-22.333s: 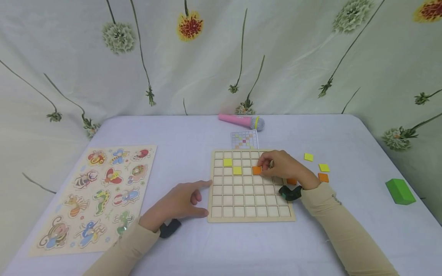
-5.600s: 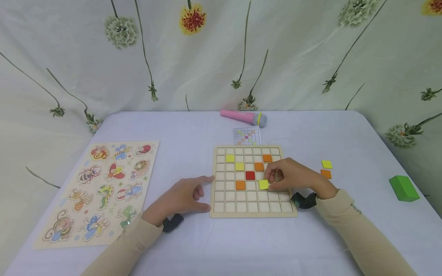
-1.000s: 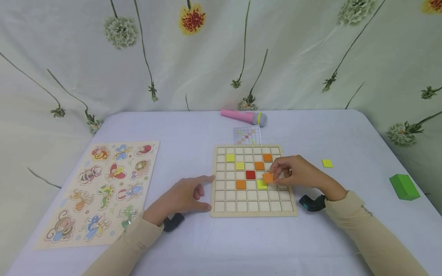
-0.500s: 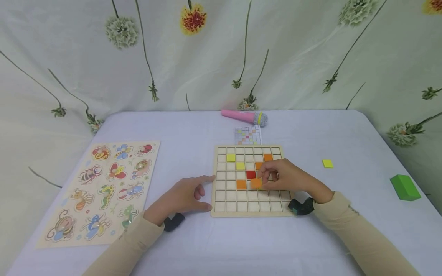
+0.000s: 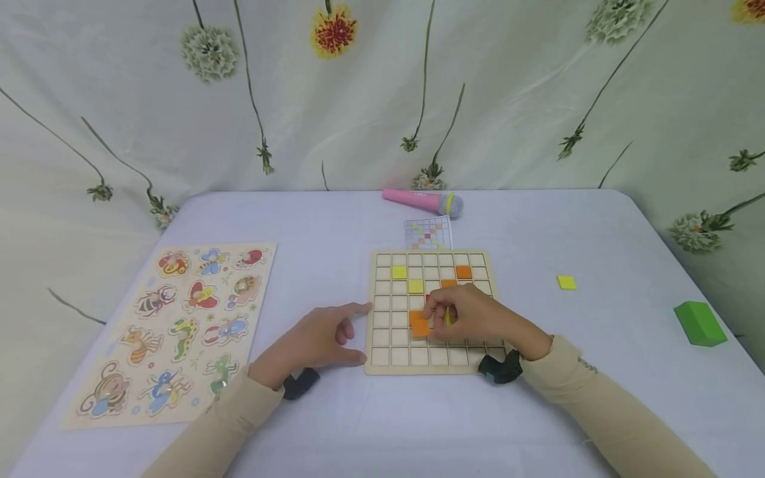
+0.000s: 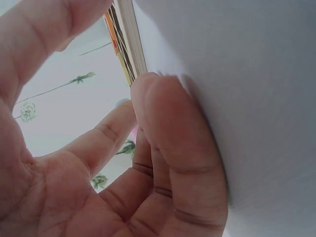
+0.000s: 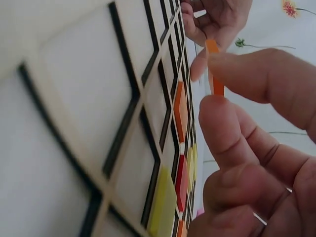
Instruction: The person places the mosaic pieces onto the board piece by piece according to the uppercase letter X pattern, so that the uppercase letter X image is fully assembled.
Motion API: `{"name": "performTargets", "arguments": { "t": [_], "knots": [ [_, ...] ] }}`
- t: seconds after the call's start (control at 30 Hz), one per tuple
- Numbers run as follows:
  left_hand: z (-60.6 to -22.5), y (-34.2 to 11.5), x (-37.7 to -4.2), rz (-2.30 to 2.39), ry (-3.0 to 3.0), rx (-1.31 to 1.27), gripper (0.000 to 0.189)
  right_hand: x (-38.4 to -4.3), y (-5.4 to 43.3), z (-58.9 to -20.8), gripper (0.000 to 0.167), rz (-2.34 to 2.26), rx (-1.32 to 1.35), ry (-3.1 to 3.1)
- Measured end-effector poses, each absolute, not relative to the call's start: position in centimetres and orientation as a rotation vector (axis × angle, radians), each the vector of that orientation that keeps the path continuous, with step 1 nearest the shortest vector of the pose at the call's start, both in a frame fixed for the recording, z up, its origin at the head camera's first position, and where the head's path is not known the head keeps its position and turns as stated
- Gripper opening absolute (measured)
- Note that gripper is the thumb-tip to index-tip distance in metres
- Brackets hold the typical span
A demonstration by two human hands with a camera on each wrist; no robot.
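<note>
My right hand [image 5: 463, 315] pinches an orange square tile [image 7: 217, 86] between thumb and index finger, over the lower middle of the wooden grid board [image 5: 437, 370]. In the head view the held tile overlaps another orange tile [image 5: 416, 315] set in the grid. My left hand [image 5: 317, 338] lies at the board's left edge, index finger and thumb stretched to it, other fingers curled in. Two yellow tiles [image 5: 399, 272] and more orange tiles [image 5: 463, 272] sit in cells. My right hand partly hides a red tile [image 7: 181, 182] and a third yellow tile [image 7: 164, 205] in the head view.
A printed grid card [image 5: 427, 234] lies behind the board, with a pink toy microphone [image 5: 412, 198] beyond it. One loose yellow tile [image 5: 566, 283] and a green block [image 5: 699, 324] are to the right. An insect picture puzzle [image 5: 134, 415] lies on the left.
Over the last second my right hand has carried the orange tile left and toward me across the board. Since earlier, red, orange and yellow tiles have been added to the grid. My left hand stays put.
</note>
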State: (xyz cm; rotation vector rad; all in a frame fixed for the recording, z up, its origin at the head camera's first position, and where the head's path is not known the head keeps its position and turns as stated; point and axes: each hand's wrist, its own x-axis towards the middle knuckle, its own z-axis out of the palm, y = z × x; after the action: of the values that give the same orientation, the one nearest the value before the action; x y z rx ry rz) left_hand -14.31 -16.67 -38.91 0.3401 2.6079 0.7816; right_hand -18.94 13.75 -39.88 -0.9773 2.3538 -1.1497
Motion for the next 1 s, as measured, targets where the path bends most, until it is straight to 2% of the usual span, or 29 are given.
{"name": "performTargets", "arguments": {
  "t": [0.63,1.0],
  "knots": [
    [-39.1,-16.8,-14.5,0.787,2.609,0.357,0.083,-18.1,10.2,-39.3,0.015,-0.977,-0.966,2.425],
    [-39.0,-16.7,-14.5,0.780,2.611,0.353,0.083,-18.0,9.9,-39.2,0.014,-0.918,-0.949,2.466]
  ]
}}
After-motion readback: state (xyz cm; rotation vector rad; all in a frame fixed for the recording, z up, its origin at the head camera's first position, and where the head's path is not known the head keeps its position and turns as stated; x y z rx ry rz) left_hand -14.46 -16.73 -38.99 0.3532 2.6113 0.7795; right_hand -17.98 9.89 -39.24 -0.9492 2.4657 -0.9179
